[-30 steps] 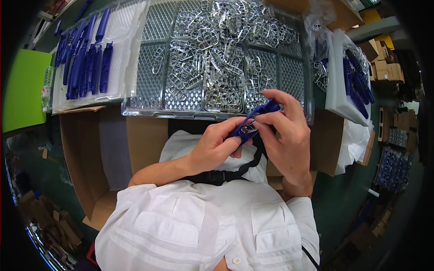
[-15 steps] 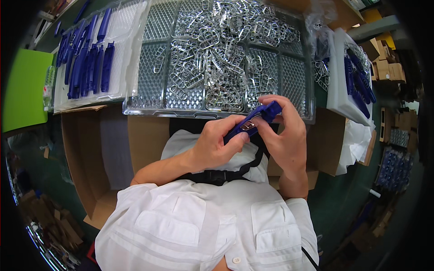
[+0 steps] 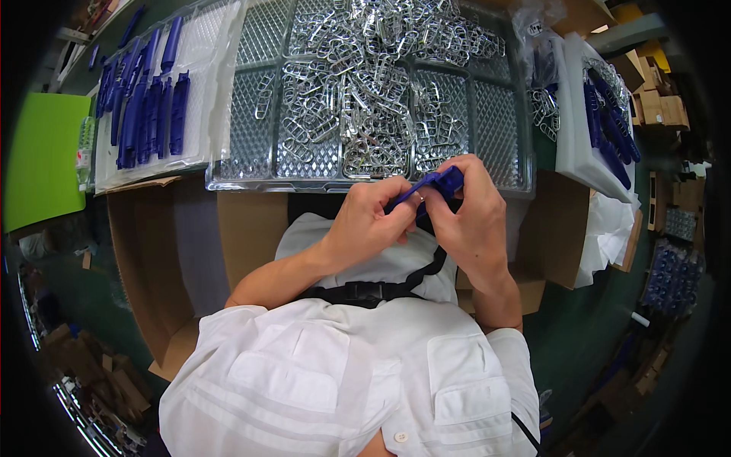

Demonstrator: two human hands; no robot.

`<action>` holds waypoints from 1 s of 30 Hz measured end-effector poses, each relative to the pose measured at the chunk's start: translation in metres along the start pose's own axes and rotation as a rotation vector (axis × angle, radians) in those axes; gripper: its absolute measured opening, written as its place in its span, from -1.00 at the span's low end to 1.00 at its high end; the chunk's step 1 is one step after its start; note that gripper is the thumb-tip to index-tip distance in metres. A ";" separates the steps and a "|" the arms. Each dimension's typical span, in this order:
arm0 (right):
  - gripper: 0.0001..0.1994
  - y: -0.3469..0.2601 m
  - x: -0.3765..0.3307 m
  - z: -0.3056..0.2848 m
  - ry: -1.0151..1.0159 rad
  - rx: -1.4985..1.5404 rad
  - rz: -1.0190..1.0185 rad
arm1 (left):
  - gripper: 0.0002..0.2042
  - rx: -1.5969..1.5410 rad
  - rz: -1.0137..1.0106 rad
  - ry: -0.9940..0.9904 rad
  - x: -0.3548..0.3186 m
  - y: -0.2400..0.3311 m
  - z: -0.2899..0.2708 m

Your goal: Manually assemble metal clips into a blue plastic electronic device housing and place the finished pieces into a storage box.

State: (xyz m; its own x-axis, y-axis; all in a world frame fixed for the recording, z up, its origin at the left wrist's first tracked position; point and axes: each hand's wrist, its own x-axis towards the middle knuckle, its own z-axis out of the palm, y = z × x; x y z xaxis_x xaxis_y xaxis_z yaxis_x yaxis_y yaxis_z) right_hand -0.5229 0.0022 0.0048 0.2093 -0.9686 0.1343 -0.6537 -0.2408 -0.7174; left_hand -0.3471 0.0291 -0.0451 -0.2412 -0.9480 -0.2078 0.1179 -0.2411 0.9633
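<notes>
Gripping a blue plastic piece (image 3: 430,186) between them, the left hand (image 3: 373,221) and right hand (image 3: 472,221) are closing their fingers on it at the centre of the frame, just below the clear tray (image 3: 251,122) heaped with metal clips (image 3: 365,91). More blue pieces (image 3: 145,99) are lying on a white tray (image 3: 213,61) at upper left.

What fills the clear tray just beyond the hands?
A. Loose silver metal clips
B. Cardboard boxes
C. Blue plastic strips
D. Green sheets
A: the clear tray beyond both hands, left and right, which hold a blue plastic part, is heaped with silver metal clips.
</notes>
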 end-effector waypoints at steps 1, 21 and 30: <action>-0.67 0.000 0.001 0.000 -0.001 0.005 0.004 | -0.80 0.003 -0.006 0.000 0.001 -0.001 0.000; -0.72 0.019 0.013 -0.035 -0.010 0.683 -0.032 | -0.51 0.013 0.180 -0.157 -0.010 0.044 -0.025; -0.71 0.035 0.005 -0.028 0.001 0.664 0.087 | -0.40 0.511 0.614 0.061 -0.003 0.048 -0.026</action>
State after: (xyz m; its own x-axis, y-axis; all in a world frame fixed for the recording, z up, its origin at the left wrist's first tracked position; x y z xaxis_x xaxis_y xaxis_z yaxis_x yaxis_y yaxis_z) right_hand -0.5645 -0.0130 -0.0003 0.1753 -0.9828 0.0572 -0.0815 -0.0724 -0.9940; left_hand -0.3153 0.0153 -0.0025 -0.2213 -0.8939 0.3900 -0.2473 0.4382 0.8642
